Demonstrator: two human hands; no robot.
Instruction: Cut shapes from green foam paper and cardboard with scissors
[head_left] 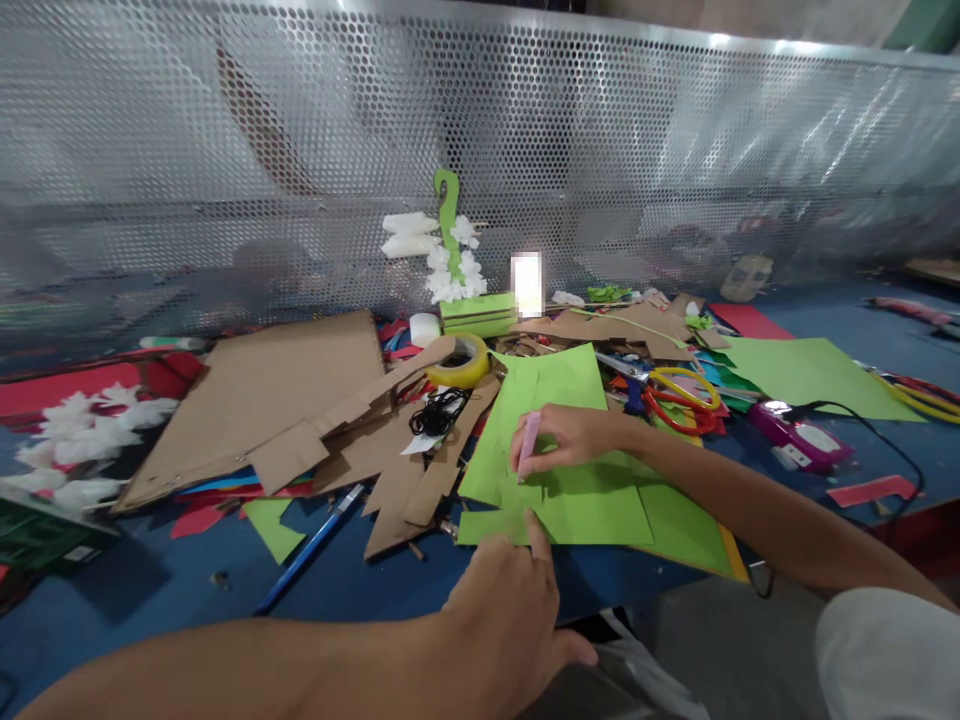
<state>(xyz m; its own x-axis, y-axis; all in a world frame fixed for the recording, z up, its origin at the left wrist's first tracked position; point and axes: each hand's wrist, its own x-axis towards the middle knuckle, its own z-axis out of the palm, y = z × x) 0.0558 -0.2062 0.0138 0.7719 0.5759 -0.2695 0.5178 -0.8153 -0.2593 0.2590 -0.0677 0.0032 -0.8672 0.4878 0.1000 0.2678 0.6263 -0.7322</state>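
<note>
Light-green paper (592, 510) lies in front of me at the table's near edge, with a narrow piece of it standing out on its left side. My right hand (562, 437) is closed around a short pink stick-like tool (529, 437), held nearly upright with its lower end at the paper. Its exact kind I cannot make out. With the index finger stretched out, my left hand (510, 610) presses on the paper's front edge; its thumb is spread away and nothing is in it. More green paper (682, 525) lies beneath.
Cardboard (292, 370) and brown scraps cover the left side. A yellow tape roll (471, 375), black cord (439, 412), scissors (682, 390), a purple glue gun (801, 440) and a blue cutter (311, 548) lie around. Behind stands a perforated metal panel (337, 130).
</note>
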